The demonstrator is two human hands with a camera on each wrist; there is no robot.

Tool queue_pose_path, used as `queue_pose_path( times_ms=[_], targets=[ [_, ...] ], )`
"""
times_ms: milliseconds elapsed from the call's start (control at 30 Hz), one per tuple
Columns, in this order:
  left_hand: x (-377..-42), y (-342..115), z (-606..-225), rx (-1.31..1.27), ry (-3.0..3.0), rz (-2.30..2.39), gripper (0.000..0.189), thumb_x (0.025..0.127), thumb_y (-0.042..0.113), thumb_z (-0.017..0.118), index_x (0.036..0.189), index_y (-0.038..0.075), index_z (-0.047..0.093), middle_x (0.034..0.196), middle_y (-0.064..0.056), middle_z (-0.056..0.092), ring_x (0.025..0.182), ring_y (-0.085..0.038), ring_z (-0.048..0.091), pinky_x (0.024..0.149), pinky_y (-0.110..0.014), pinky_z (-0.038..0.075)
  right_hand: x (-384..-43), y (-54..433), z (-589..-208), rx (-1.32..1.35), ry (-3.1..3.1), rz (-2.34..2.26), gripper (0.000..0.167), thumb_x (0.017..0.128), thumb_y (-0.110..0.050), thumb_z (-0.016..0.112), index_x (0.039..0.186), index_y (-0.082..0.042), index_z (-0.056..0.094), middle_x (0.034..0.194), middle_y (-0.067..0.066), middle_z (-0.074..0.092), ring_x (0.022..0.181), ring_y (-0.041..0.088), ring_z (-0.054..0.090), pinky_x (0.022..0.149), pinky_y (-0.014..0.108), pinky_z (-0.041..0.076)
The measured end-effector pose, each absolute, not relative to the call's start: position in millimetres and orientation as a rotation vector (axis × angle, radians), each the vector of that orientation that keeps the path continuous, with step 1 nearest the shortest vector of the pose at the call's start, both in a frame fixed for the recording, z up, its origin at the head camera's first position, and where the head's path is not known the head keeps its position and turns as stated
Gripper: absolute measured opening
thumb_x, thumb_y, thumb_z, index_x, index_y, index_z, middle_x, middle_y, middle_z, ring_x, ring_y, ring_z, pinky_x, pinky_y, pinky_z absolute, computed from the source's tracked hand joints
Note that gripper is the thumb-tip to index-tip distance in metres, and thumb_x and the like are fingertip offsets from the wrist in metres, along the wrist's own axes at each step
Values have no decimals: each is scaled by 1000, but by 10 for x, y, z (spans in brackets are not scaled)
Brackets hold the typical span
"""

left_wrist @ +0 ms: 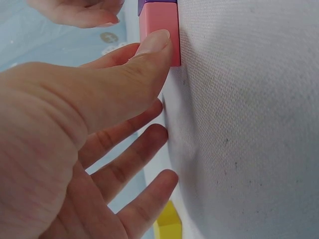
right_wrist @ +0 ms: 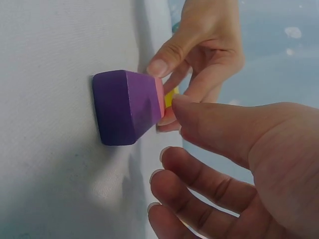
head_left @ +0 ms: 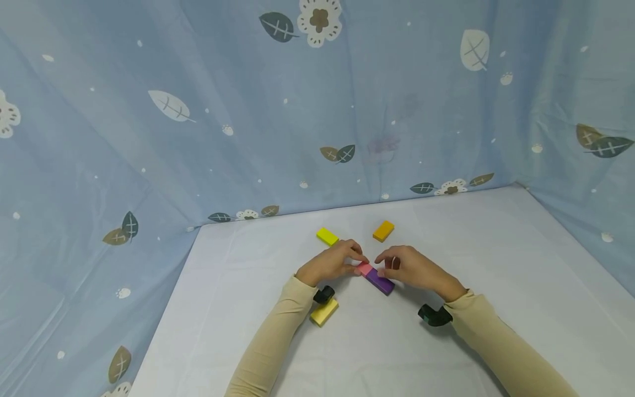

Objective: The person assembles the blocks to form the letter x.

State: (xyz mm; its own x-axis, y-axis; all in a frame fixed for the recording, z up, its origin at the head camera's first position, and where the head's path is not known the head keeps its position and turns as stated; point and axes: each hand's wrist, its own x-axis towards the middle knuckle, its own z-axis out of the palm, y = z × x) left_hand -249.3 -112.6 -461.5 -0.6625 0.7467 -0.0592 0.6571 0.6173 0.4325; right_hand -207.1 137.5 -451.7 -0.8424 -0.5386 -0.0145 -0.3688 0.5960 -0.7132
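A pink block [head_left: 364,268] and a purple block [head_left: 380,282] lie end to end on the white cloth, forming one bar. My left hand [head_left: 331,264] pinches the pink block between thumb and index finger; in the left wrist view its other fingers spread loosely beside the cloth. Close over the right side of the bar hovers my right hand [head_left: 414,268], its fingers loosely bent with nothing between them. The right wrist view shows the purple block [right_wrist: 113,109] end-on, with the right thumb [right_wrist: 219,127] apart from it.
Beyond the left hand lies a bright yellow block [head_left: 327,236], and an orange block [head_left: 383,231] sits farther right. A pale yellow block [head_left: 324,312] rests beside the left wrist camera [head_left: 324,295]. A patterned blue curtain [head_left: 278,138] borders the table's back.
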Motion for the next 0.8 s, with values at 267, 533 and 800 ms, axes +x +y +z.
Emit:
queue_pose_path(
  times_ms=[267,533,800],
  targets=[
    [-2482,-1143,-4603,1151,2613,570,32,97,28,73,127,19,76,128,-4,63,118,-21,57,106,-34,49,-2077,1343,-4570,-813,2566,-1149,32,91,-15,80,120,-3,75,89,1,69,74,13,57,63,23,49],
    [-2471,-1129,-4593,1131,2614,587,31,97,27,73,126,18,76,129,-3,63,118,-21,57,106,-34,48,-2065,1339,-4599,-819,2577,-1129,34,91,-16,80,123,-5,76,89,0,67,71,12,52,60,20,43],
    [-2466,-1121,-4586,1144,2607,591,31,96,25,73,126,17,76,129,-4,63,119,-22,57,107,-36,48,-2078,1348,-4652,-841,2576,-1147,33,92,-12,78,124,-4,76,86,0,65,71,9,49,60,20,42]
  ],
)
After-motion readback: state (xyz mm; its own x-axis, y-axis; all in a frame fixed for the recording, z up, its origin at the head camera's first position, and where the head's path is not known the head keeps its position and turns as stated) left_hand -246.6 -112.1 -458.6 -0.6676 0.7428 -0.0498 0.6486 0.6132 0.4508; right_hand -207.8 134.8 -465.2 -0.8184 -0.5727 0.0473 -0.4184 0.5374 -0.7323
